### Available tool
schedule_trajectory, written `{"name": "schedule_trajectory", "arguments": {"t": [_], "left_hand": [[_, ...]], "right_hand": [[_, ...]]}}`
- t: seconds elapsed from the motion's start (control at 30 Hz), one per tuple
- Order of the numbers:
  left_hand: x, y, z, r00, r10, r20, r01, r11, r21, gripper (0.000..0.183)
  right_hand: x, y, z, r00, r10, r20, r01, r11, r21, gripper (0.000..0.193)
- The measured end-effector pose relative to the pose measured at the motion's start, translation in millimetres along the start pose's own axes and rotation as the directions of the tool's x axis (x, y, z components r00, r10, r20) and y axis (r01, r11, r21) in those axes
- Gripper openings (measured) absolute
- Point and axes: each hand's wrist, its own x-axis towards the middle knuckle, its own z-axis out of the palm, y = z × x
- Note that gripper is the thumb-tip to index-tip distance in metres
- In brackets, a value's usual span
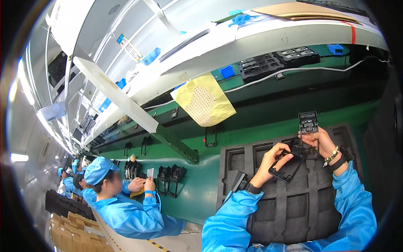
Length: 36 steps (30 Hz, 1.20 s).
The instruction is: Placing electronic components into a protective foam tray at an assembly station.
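Both of my hands are raised over a dark foam tray (281, 206) with rectangular recesses. My left hand (273, 163) is closed, thumb and fingers pinching a black plastic frame (289, 174) with an open loop hanging toward the tray. In my right hand (321, 140), fingers wrapped round it, is a black plastic housing (308, 122) held upright, its moulded inner face showing. The two black parts come close together between my hands, where the fingers partly hide them; whether they are joined I cannot tell. Left of my left wrist lies another black part (239, 181) on the tray's edge.
A co-worker (119, 201) in blue sits at the left, handling a small light piece. Several black assemblies (171, 179) stand on the green bench (199, 185) between us. A yellow sheet (204, 100) hangs from the shelf. Black parts trays (260, 66) and a white cable (289, 70) lie behind.
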Motion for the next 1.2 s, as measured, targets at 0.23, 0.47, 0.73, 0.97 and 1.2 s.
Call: {"name": "schedule_trajectory", "arguments": {"t": [0.23, 0.47, 0.73, 0.97, 1.2], "left_hand": [[-0.3, -2.5, -0.5, 1.000, 0.012, 0.003, -0.012, 1.000, 0.003, 0.020], [1.0, -3.8, 0.3, 0.999, 0.032, 0.024, -0.030, 0.996, -0.090, 0.020], [1.2, -1.3, 2.3, 0.999, 0.036, 0.002, -0.036, 0.990, -0.136, 0.020], [0.6, 0.5, -0.5, 1.000, 0.011, 0.026, -0.008, 0.993, -0.121, 0.020], [1.0, -1.9, -0.4, 0.998, 0.042, 0.037, -0.037, 0.991, -0.128, 0.021]], "right_hand": [[0.8, 1.8, -1.4, 1.000, -0.001, 0.002, 0.001, 1.000, -0.006, 0.047], [1.4, 3.7, -5.4, 1.000, -0.009, 0.024, 0.009, 1.000, 0.003, 0.046], [-0.8, 2.0, -2.3, 1.000, -0.007, 0.023, 0.007, 1.000, 0.004, 0.045], [0.2, 2.4, -2.9, 1.000, -0.012, 0.018, 0.012, 1.000, 0.005, 0.046], [-0.7, 2.4, -1.5, 1.000, -0.008, 0.010, 0.008, 1.000, 0.013, 0.046]]}}
